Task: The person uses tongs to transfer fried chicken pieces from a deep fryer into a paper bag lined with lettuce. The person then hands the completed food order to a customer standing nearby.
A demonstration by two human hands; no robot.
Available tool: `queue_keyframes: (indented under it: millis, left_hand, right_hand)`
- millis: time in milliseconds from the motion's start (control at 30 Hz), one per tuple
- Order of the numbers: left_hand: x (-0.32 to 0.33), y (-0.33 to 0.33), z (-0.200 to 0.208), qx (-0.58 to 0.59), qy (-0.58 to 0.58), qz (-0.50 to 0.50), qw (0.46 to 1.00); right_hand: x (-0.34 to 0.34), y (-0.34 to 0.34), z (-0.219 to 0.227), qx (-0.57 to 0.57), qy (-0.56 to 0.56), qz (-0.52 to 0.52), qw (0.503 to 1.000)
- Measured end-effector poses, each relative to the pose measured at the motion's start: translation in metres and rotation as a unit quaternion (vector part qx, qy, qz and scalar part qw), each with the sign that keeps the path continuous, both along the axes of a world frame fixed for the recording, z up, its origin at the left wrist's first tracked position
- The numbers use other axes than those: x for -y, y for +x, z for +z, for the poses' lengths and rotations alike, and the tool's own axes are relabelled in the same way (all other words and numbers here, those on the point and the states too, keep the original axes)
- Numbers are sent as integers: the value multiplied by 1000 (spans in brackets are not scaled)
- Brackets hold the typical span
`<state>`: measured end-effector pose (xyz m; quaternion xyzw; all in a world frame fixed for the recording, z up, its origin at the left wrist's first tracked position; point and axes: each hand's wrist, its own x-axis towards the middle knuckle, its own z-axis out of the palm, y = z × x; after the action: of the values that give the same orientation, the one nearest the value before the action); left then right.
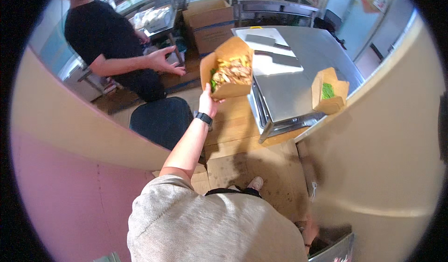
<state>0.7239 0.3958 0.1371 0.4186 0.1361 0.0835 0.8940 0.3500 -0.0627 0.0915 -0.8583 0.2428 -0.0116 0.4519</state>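
My left hand (208, 104), with a dark watch on its wrist, is closed on the side and underside of a brown paper food box (229, 93). The box is lifted and tilted toward me, with shredded meat, yellow corn and some greens inside. Just left of it, a co-worker's hand (165, 62) reaches out with fingers apart and does not touch the box. My right hand (311, 231) hangs low at the lower right, beside the edge of a metal container (338, 250). Its fingers are blurred and partly hidden.
A steel table (291, 91) bears a white cutting board (266, 66), two cleavers (280, 58) and a second paper box (322, 101) holding greens. A black stool (163, 119) stands left. Beige partitions (373, 168) flank me. Cardboard (261, 168) covers the floor; a carton (212, 28) stands behind.
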Motion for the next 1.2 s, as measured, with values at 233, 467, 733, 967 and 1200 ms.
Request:
queue_keyframes:
  millis: [233, 467, 733, 967, 1200]
  left_hand:
    - [-59, 20, 12, -14, -10, 169, 986]
    - [-69, 41, 23, -27, -59, 205, 977]
    - [-96, 76, 60, -20, 43, 232, 971]
    - [-131, 59, -82, -216, 212, 195, 933]
    - [-156, 2, -184, -566, 473, 119, 664]
  right_hand:
    - [33, 156, -31, 73, 70, 148, 984]
    - [-12, 271, -3, 114, 61, 309, 942]
    - [-110, 380, -41, 174, -7, 451, 876]
    - [-177, 464, -73, 277, -230, 513, 779]
    - [-200, 520, -80, 283, -307, 514, 750]
